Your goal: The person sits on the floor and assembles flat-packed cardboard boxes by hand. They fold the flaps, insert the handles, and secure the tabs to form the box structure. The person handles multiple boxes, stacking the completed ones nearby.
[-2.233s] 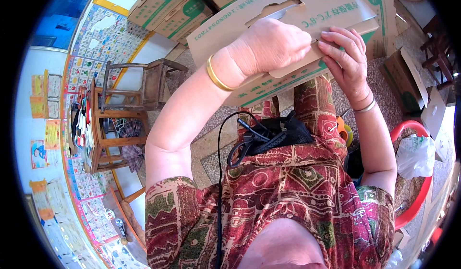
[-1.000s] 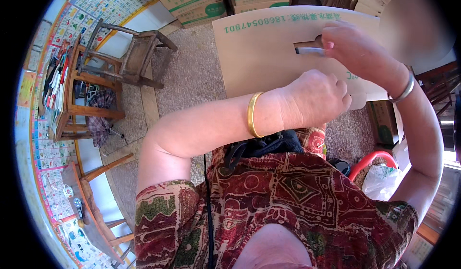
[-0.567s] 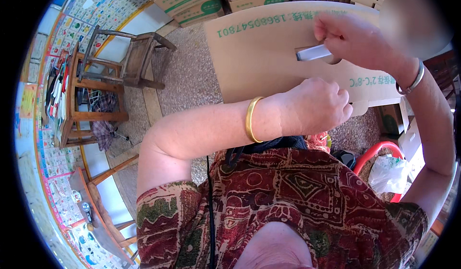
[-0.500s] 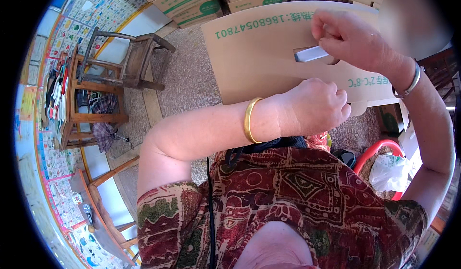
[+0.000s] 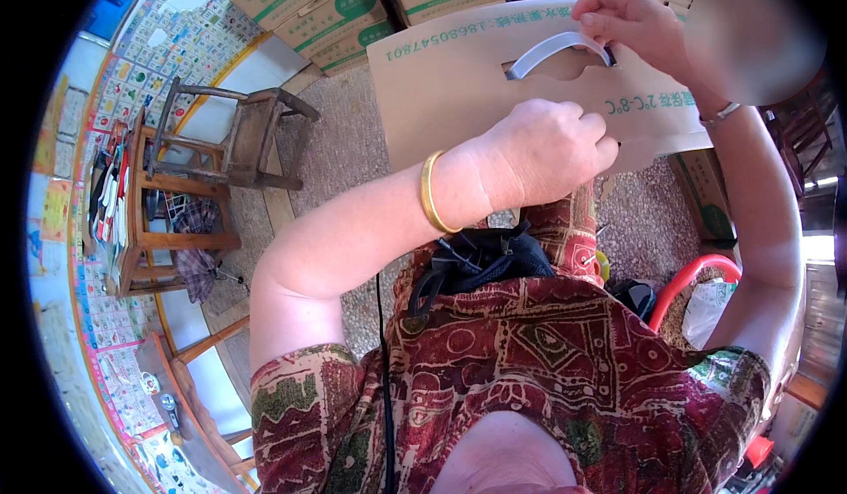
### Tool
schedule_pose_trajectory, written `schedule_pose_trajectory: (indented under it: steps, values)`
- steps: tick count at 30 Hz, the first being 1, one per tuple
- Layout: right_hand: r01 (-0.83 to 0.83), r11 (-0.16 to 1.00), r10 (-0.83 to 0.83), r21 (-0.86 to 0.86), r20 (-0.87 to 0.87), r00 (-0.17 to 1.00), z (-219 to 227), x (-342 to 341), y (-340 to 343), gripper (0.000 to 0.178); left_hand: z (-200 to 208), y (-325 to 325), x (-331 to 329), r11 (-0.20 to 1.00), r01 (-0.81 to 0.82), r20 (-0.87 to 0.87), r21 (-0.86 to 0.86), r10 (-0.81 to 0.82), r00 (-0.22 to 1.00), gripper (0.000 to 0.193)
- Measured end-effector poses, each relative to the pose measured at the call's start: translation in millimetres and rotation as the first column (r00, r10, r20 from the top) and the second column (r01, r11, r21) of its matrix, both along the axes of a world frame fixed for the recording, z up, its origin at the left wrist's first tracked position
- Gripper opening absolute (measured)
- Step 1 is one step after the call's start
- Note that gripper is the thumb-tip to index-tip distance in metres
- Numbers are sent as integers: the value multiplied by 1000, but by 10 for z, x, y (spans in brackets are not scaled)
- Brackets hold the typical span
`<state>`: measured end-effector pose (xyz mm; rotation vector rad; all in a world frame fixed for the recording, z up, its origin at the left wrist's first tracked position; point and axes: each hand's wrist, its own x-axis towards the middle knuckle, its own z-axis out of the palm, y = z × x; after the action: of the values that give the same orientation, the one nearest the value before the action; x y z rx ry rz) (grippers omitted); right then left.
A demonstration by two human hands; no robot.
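Flat brown cardboard sheet [image 5: 459, 88], curved white plastic handle strip [image 5: 556, 48], right hand [image 5: 631, 22] pinching

Much of what I see on the head view is covered, blurred or cropped.

My left hand [image 5: 551, 145] hides part of the cardboard [image 5: 450, 79]; its fingertips curl out of sight. My right hand [image 5: 631, 22] covers one end of the white strip [image 5: 551, 48]. A blurred patch [image 5: 750, 35] masks the upper right corner. The stacked boxes [image 5: 353, 4] are cut by the top rim.
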<state>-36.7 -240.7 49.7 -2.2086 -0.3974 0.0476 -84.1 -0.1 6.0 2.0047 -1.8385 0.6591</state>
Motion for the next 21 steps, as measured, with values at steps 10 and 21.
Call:
schedule_pose_trajectory:
  steps: [10,21]
  values:
    - [293,956,-293,-31,2,956,158,-408,487,26,42,81,114,985,174,-27,7,-174,984,11]
    - [253,963,-178,-94,484,857,39,-999,373,25,-48,119,136,988,77,-27,-137,-82,996,19]
